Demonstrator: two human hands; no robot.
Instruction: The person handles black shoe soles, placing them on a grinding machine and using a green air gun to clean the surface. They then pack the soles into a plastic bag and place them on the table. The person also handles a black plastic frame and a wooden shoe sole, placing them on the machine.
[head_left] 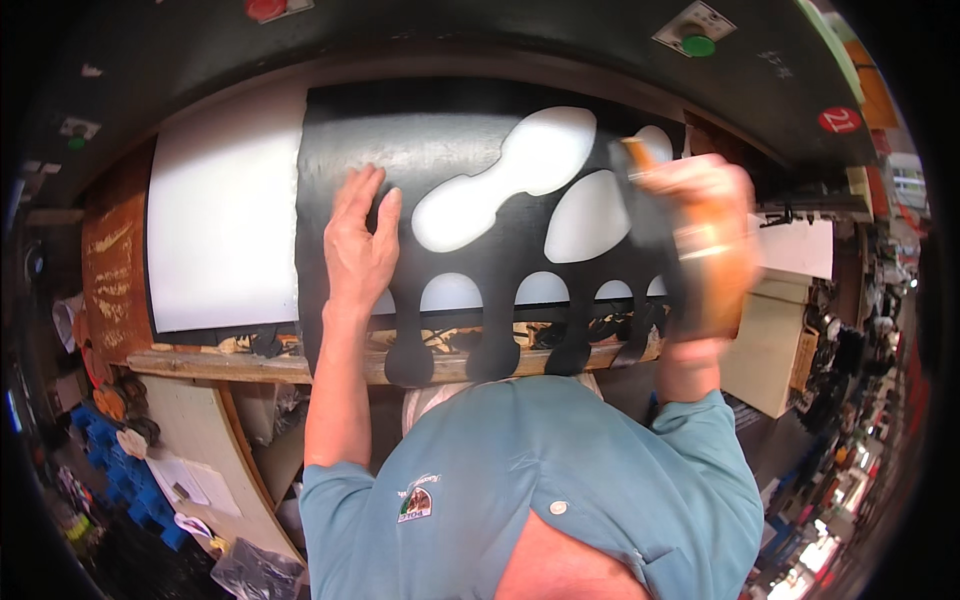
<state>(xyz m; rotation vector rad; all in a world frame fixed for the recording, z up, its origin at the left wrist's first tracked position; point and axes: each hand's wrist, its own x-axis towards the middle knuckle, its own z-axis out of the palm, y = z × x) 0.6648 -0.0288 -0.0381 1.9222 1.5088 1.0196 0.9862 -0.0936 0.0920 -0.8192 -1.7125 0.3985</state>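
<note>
The black sheet (480, 200) with its cut-out holes lies on the white board (225, 220). The left hand (360, 245) presses flat and open on it; the blurred right hand (705, 240) grips its right edge. It looks thin, floppy, easily torn between the 7 or so holes, so hold the solid margins

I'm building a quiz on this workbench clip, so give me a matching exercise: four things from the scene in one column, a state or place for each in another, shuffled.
Things:
1. left hand
2. right hand
3. black sheet
4. white board

States or places:
A. has foot-shaped holes cut out of it
B. lies flat on the sheet, fingers spread
C. blurred, at the sheet's right edge
D. plain, left of the sheet

Pairs: 1-B, 2-C, 3-A, 4-D
</note>
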